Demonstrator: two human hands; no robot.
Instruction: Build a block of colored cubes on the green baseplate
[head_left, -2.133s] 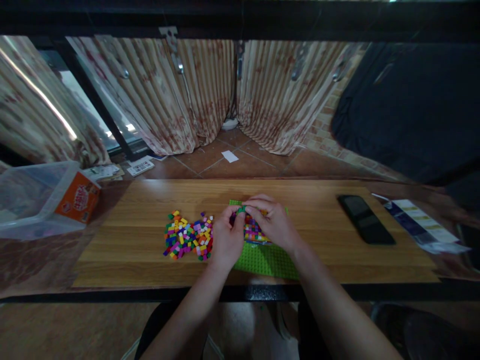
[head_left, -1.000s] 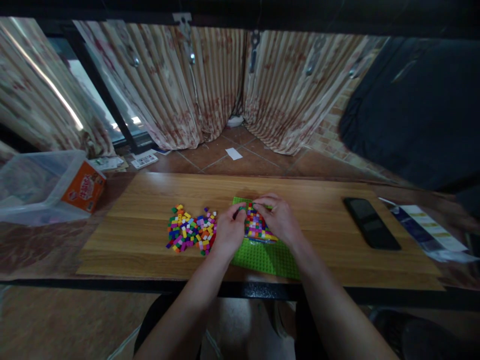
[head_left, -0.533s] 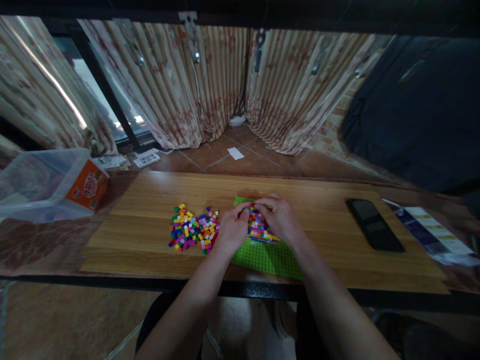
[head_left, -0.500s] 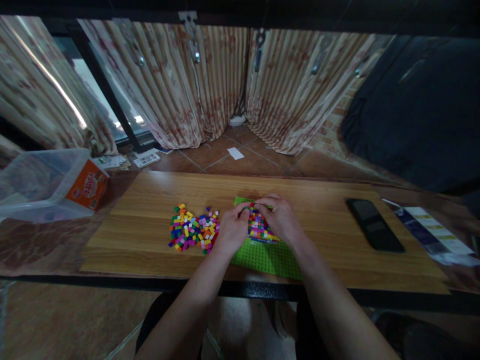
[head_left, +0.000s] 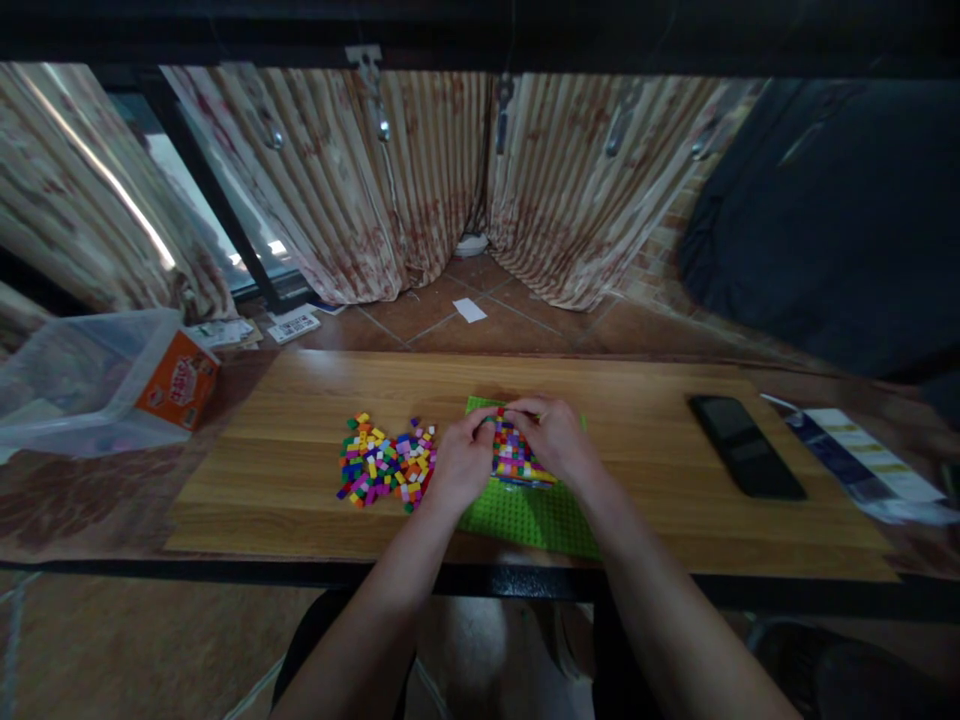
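Left hand (head_left: 463,463) and right hand (head_left: 556,437), fingers curled nearly closed, any hold hidden, seem to press the far end of a brick block (head_left: 514,462) on a green baseplate (head_left: 525,522), calling for even pressure.

Bricks (head_left: 377,465) lie left of the baseplate (head_left: 532,520), seemingly a phone (head_left: 746,446) right.

multicoloured brick build (head_left: 516,456) over a green baseplate (head_left: 529,520)

the build is tightly packed in red, orange, purple, pink and yellow, its far end partly covered. the studded baseplate lies flat beneath. loose bricks (head_left: 381,464) in mixed colours lie scattered to its left.
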